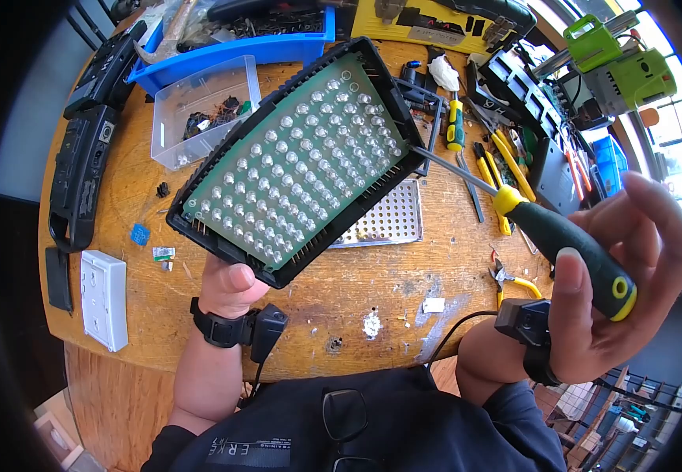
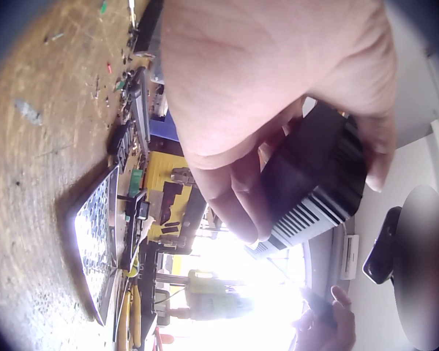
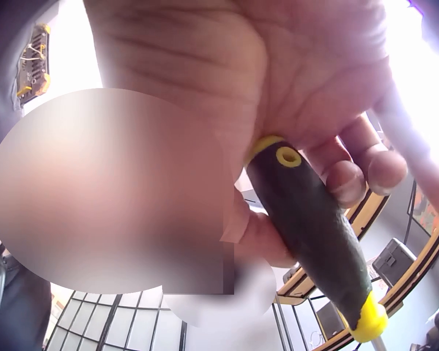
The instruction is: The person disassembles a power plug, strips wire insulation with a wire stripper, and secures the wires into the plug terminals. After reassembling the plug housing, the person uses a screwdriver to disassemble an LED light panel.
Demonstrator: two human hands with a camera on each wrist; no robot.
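My left hand (image 1: 232, 287) grips the lower left end of a black plastic housing (image 1: 333, 250), raised and tilted over the bench. Inside it lies a green circuit board (image 1: 234, 228) covered with rows of clear LEDs (image 1: 301, 167). In the left wrist view the fingers and thumb wrap the housing (image 2: 314, 172), whose slotted side shows. My right hand (image 1: 624, 315) holds a screwdriver (image 1: 565, 240) by its dark green and yellow handle, thumb on one side and fingers on the other. The blade's tip meets the housing's right edge, beside the board. In the right wrist view the handle (image 3: 307, 227) lies against the palm.
Behind the housing lies a perforated metal plate (image 1: 392, 216). A clear bin (image 1: 175, 130) and a blue tray (image 1: 278, 53) stand at the back left. Yellow-handled pliers (image 1: 502, 277) and other tools are on the right. A white plastic case (image 1: 105, 299) sits at the left.
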